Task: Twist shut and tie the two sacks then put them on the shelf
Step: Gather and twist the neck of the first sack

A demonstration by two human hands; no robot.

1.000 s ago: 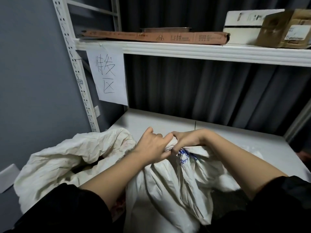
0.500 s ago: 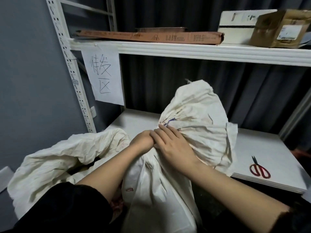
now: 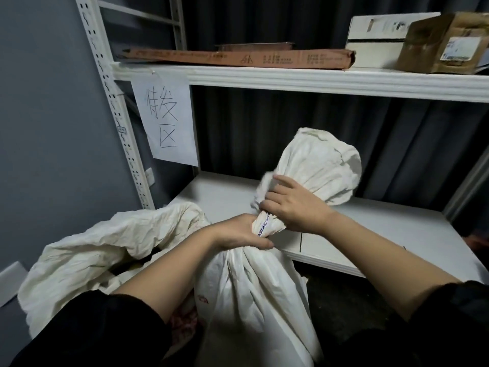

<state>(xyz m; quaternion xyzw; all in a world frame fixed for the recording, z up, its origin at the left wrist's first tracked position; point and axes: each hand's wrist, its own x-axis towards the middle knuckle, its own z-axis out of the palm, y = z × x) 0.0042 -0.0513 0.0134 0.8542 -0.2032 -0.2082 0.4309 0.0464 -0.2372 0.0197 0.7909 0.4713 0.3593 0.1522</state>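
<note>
A white woven sack (image 3: 254, 295) stands in front of me, its neck gathered into a tight twist. My left hand (image 3: 239, 234) grips the neck just below the twist. My right hand (image 3: 293, 207) grips it just above, where the loose top (image 3: 322, 165) of the sack fans up over the lower shelf (image 3: 370, 234). A second white sack (image 3: 100, 250) lies slumped and open-mouthed to the left, untouched by either hand.
The white metal rack has an upper shelf (image 3: 304, 79) carrying a flat brown carton (image 3: 238, 58), a white box (image 3: 381, 38) and a cardboard box (image 3: 447, 41). A paper sign (image 3: 165, 120) hangs at its left. Dark curtain behind; grey wall on the left.
The sack's top was lifted out of a low bunch and now stands narrower and more tightly twisted. My right hand shifted from over the cloth to gripping the neck above my left.
</note>
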